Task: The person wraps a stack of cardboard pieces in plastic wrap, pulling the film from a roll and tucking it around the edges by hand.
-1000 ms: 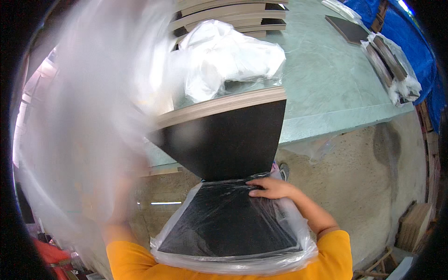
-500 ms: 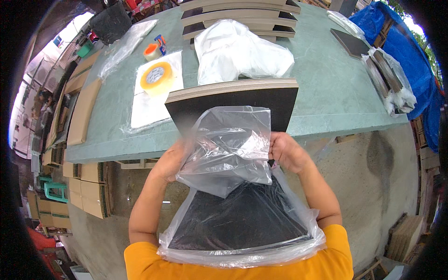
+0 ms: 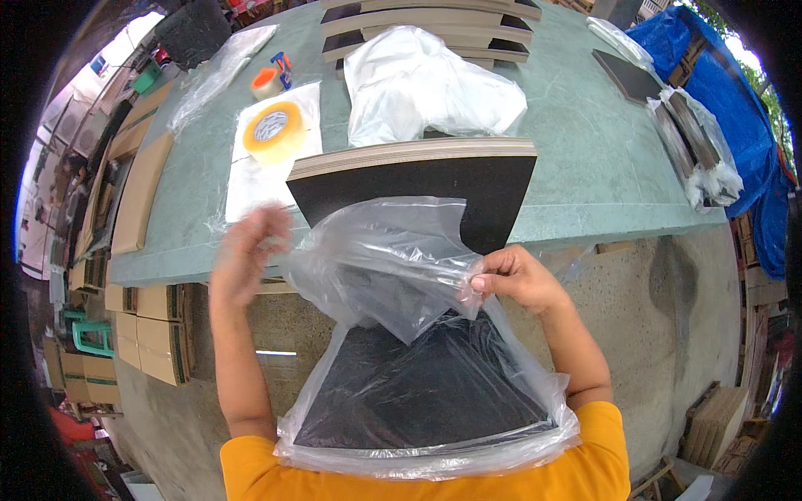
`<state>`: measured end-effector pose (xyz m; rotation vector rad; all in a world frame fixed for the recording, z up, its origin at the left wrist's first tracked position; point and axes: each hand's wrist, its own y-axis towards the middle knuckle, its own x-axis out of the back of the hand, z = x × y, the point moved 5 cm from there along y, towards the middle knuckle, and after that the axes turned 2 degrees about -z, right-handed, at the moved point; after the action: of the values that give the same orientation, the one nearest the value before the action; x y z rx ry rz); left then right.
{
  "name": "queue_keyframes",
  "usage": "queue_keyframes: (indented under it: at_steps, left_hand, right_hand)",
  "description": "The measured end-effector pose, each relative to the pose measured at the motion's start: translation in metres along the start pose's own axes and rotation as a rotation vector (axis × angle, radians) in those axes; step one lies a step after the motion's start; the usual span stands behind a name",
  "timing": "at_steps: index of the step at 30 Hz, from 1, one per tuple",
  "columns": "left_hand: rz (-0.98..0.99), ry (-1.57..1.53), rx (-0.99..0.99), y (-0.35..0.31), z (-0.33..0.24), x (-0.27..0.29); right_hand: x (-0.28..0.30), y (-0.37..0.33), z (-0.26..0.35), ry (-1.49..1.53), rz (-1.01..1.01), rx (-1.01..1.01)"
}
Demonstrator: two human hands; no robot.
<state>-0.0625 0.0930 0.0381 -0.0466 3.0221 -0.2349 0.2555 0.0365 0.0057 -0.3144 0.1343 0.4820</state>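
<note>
My right hand (image 3: 511, 280) pinches the edge of a clear plastic bag (image 3: 393, 250) between thumb and fingers. To the bag's left, my left hand (image 3: 251, 250) is raised apart from it, its fingers smeared by motion. Behind the bag, a stack of black boards (image 3: 418, 179) with pale layered edges stands tilted at the table's near edge. Against my body lies a black board (image 3: 418, 392) covered in clear plastic. Whether that plastic and the bag in my hand are one piece, I cannot tell.
The green table (image 3: 601, 167) carries a tape roll (image 3: 271, 127) on white sheets, a smaller tape roll (image 3: 267, 82), crumpled white plastic (image 3: 426, 88), stacked boards (image 3: 434, 33) and plastic-wrapped boards (image 3: 697, 150). Cardboard packs (image 3: 154, 334) stand at the left, a blue tarp (image 3: 718, 92) at the right.
My left hand has come off the bag and swung up and to the left. The bag has spread leftward, its right edge still pinched in my right hand.
</note>
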Motion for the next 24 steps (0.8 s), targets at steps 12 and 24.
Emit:
queue_keyframes:
  at_steps: [12, 24]
  left_hand:
    - [0.219, 0.576, -0.116, -0.022, 0.027, -0.068]
    - [0.714, 0.509, -0.256, -0.084, 0.021, -0.168]
  right_hand:
    - [-0.008, 0.012, 0.012, 0.669, 0.174, 0.181]
    - [-0.028, -0.029, 0.107, -0.281, -0.380, 0.822]
